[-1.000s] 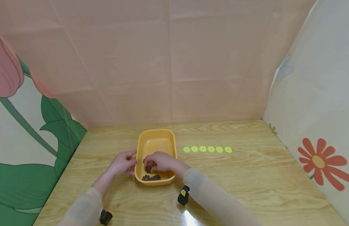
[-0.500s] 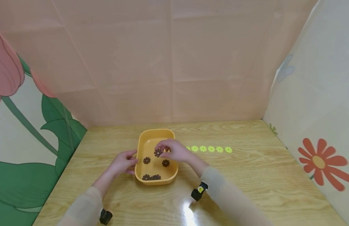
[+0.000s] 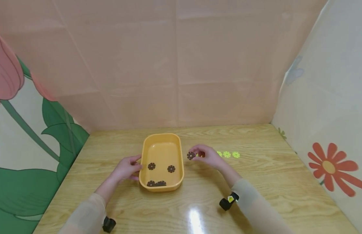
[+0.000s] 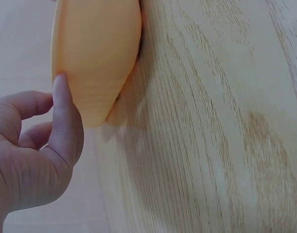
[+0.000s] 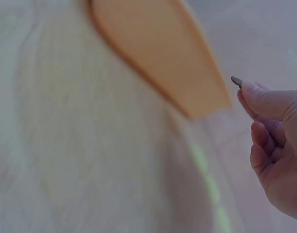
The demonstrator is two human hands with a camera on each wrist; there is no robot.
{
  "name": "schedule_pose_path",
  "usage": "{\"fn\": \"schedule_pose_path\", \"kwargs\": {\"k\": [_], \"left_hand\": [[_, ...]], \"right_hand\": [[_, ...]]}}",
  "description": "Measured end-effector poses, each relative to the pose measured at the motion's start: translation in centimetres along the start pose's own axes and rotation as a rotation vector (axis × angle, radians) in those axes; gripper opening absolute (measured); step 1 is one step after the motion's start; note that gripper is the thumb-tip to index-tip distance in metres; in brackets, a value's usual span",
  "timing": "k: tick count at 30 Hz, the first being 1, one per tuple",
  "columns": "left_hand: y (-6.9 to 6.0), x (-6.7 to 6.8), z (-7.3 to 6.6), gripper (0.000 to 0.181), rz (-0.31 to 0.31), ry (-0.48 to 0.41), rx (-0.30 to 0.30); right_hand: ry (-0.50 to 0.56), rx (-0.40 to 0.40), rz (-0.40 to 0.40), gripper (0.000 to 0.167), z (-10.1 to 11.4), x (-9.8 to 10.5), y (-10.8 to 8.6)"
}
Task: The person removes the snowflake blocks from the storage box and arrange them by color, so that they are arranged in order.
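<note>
My right hand (image 3: 208, 156) pinches a dark brown flower-shaped disc (image 3: 191, 156) between thumb and fingertips, just right of the yellow plastic bin (image 3: 164, 136). In the right wrist view the disc (image 5: 237, 81) shows edge-on. A reddish-brown patch shows between the fingers; I cannot tell what it is. My left hand (image 3: 126, 168) holds the bin's left rim, with one finger (image 4: 62, 94) against the outer wall. Inside the bin lie a brown disc (image 3: 151, 166) at left, another brown disc (image 3: 171, 169) at right, and overlapping brown discs (image 3: 156, 184) along the near wall.
A row of yellow-green flower-shaped discs (image 3: 226, 154) runs rightward from the bin on the wooden table (image 3: 157, 211). My right hand covers part of that row. A pink sheet (image 3: 134, 71) hangs behind, and patterned panels stand at both sides.
My right hand has lifted a brown disc out of the bin and carried it right, over the left end of the yellow-green row. My left hand and the bin have stayed put.
</note>
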State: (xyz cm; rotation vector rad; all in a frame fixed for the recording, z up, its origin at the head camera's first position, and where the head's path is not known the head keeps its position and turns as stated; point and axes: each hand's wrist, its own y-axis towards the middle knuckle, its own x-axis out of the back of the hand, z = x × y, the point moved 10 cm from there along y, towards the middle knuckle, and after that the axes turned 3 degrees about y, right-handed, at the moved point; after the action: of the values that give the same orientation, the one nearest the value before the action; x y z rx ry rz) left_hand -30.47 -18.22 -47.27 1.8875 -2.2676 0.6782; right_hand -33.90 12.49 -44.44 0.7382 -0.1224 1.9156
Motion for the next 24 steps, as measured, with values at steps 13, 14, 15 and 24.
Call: {"fn": "schedule_pose_path", "kwargs": {"k": [13,14,15,24], "left_hand": [[-0.1,0.0,-0.1,0.059,0.003,0.007,0.0],[-0.1,-0.1,-0.1,0.059,0.004,0.005,0.001],[-0.1,-0.1,-0.1,0.059,0.004,0.004,0.002],[-0.3,-0.1,-0.1,0.058,-0.001,0.002,0.015]], "right_hand": [[-0.063,-0.049,0.151,0.025,-4.2,-2.2,-2.7],[-0.059,-0.041,0.149,0.025,-4.1,-2.3,-2.7],[-0.056,-0.034,0.147,0.025,-4.1,-2.3,-2.7],[-0.076,0.016,0.131,0.027,-3.5,-2.3,-2.9]]}}
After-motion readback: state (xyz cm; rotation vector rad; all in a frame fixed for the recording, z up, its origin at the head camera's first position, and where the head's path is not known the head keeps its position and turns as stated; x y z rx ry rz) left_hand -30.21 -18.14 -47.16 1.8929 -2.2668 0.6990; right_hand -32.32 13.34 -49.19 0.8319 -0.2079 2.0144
